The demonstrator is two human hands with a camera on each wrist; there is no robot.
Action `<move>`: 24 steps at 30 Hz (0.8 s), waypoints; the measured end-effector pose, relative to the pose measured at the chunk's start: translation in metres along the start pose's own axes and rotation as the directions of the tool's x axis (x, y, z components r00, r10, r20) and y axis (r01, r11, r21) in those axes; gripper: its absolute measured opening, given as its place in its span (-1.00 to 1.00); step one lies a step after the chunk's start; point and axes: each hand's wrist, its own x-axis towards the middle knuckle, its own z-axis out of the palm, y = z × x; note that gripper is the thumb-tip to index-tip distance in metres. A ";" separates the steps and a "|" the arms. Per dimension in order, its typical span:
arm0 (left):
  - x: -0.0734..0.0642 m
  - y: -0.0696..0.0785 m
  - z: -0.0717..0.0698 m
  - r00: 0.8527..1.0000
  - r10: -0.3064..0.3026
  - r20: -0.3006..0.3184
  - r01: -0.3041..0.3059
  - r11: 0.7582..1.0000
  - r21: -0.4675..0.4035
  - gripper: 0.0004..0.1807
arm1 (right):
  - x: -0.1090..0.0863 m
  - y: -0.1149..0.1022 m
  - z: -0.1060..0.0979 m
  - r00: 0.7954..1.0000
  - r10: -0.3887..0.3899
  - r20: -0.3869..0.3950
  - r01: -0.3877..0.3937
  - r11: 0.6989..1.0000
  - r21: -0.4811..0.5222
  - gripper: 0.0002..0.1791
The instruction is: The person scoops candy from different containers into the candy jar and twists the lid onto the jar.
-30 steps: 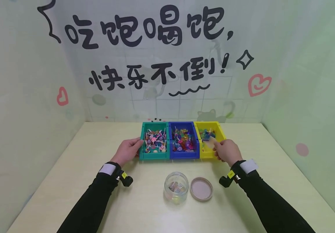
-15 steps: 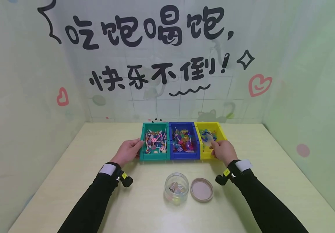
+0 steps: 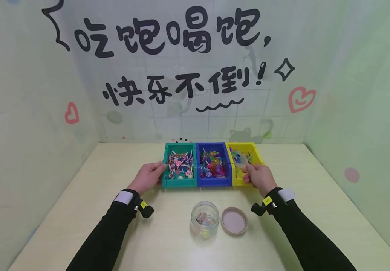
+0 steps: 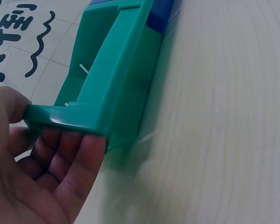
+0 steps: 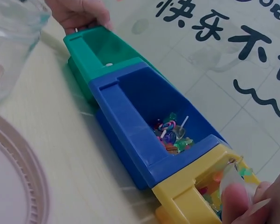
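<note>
Long, plain black sleeves [image 3: 106, 231] cover both arms, slightly rippled along the outline, and run down to the wrists, beyond which the left hand [image 3: 147, 177] and right hand [image 3: 260, 177] are bare. Round each wrist goes a black strap [image 3: 135, 195] with a white patch [image 3: 124, 197] on top. On its inner side sits a small, rounded black pod [image 3: 147, 212], with a bright yellow label [image 3: 143, 204] beside it, its dark marks too small to read, and a tiny silvery metal piece [image 3: 135, 207].
</note>
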 end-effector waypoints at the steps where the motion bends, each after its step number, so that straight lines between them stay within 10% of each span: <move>1: 0.000 0.000 0.000 1.000 0.002 -0.003 -0.002 1.000 -0.002 -0.44 | -0.002 0.001 -0.001 1.000 0.002 0.007 -0.002 1.000 0.018 -0.46; 17: 0.001 -0.004 0.002 0.997 -0.053 -0.048 0.053 0.999 -0.010 -0.41 | -0.021 0.016 -0.034 0.999 -0.032 0.038 0.030 0.998 0.049 -0.42; 24: -0.005 -0.001 -0.003 0.980 -0.037 -0.198 0.048 0.998 0.047 -0.35 | -0.035 0.010 -0.045 0.997 -0.052 0.060 0.050 0.998 0.042 -0.40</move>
